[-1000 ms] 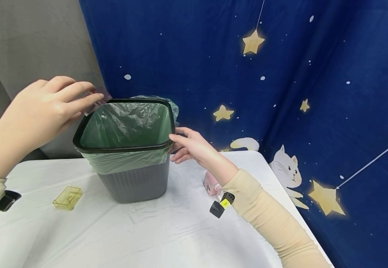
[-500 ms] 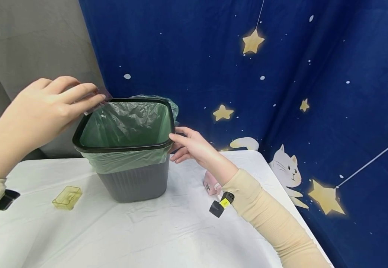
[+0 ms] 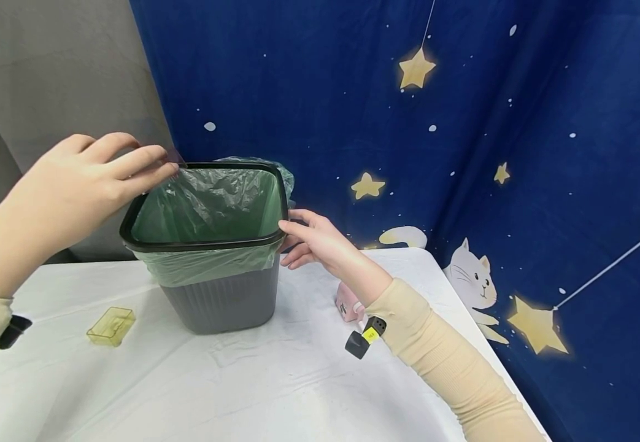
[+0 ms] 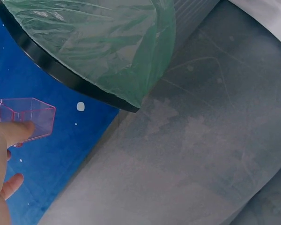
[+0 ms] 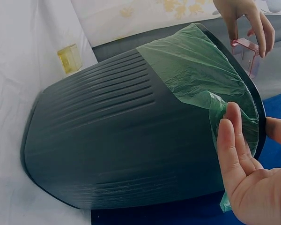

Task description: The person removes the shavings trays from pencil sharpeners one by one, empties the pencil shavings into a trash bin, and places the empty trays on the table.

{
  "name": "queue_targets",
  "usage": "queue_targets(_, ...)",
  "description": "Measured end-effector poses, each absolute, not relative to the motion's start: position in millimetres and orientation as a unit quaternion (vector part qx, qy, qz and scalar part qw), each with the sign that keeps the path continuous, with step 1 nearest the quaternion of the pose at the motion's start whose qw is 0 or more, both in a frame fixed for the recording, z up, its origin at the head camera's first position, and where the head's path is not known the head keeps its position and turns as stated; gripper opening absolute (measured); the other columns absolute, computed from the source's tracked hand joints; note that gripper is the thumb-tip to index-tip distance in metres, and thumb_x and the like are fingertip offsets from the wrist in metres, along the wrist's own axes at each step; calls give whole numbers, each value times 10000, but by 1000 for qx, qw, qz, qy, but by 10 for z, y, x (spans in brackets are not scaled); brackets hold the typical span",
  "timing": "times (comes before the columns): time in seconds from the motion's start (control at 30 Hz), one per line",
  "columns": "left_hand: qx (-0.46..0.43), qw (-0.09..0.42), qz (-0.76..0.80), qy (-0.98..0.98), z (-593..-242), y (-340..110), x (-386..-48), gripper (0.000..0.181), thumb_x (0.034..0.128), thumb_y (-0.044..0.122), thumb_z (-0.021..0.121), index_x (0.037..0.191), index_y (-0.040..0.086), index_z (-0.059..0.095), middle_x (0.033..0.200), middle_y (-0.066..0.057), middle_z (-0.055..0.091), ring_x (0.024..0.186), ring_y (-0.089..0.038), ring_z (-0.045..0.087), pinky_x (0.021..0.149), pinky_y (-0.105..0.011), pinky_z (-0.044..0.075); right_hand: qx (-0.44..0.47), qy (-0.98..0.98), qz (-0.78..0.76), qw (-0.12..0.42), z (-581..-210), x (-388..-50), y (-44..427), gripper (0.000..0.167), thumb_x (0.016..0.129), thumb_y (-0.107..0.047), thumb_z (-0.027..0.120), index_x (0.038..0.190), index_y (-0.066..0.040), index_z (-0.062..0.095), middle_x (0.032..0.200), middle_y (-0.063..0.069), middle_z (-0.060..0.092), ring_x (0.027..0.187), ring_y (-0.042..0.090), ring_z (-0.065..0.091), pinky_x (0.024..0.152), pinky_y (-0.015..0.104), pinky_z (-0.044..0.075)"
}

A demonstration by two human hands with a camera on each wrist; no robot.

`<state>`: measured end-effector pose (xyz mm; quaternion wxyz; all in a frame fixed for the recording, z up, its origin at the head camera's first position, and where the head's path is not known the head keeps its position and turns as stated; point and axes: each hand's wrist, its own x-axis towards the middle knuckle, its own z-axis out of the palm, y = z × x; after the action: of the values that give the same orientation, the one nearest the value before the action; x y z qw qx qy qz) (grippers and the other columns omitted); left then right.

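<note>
A grey trash bin (image 3: 220, 304) with a black rim stands on the white-covered table, lined with a green plastic bag (image 3: 209, 267) folded over its rim. My left hand (image 3: 84, 187) is over the bin's far left corner, pinching a small clear pink plastic box (image 4: 42, 117). In the head view the fingers hide most of that box; both wrist views show it better. At the bin's right side, my right hand (image 3: 320, 239) grips the rim, its thumb on the black edge and its other fingers outside by the bag.
A clear yellow plastic box (image 3: 111, 326) sits on the table (image 3: 275, 387) left of the bin. Partly behind my right wrist is a pink object (image 3: 347, 301). A blue curtain (image 3: 320, 92) with stars hangs behind the table.
My left hand has moved slightly down and to the right with the pink box, closer over the bin's rim. My right hand and the bin have stayed in place.
</note>
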<state>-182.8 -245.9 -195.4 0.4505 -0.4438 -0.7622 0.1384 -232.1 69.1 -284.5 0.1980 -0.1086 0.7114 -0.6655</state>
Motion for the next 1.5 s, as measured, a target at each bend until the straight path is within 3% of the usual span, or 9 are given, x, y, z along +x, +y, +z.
queue_targets(0.3, -449, 454, 151, -755, -1952, -2439, -1824, 409, 916, -115, 358, 1195, 38, 615, 1171, -153, 553, 963, -371, 520, 550, -466, 382, -110, 714, -662, 199, -2847, -2320, 691, 568, 983, -265, 559, 1477, -129, 314, 998, 212, 652, 623, 237, 670, 651, 382, 575)
queue_targets(1.23, -458, 448, 161, -751, -1976, -2430, -1803, 445, 865, -141, 406, 1213, 33, 620, 1178, -142, 555, 980, -373, 514, 553, -464, 380, -110, 716, -661, 196, -2846, -2314, 688, 566, 983, -271, 559, 1476, -133, 319, 1001, 208, 652, 628, 241, 671, 644, 376, 574)
queue_targets(1.5, -439, 462, 151, -755, -1974, -2431, -1801, 389, 960, -67, 310, 1204, 16, 601, 1164, -172, 549, 962, -387, 519, 559, -473, 397, -109, 717, -660, 196, -2841, -2308, 692, 568, 985, -273, 555, 1479, -133, 312, 1000, 207, 653, 628, 240, 670, 655, 381, 574)
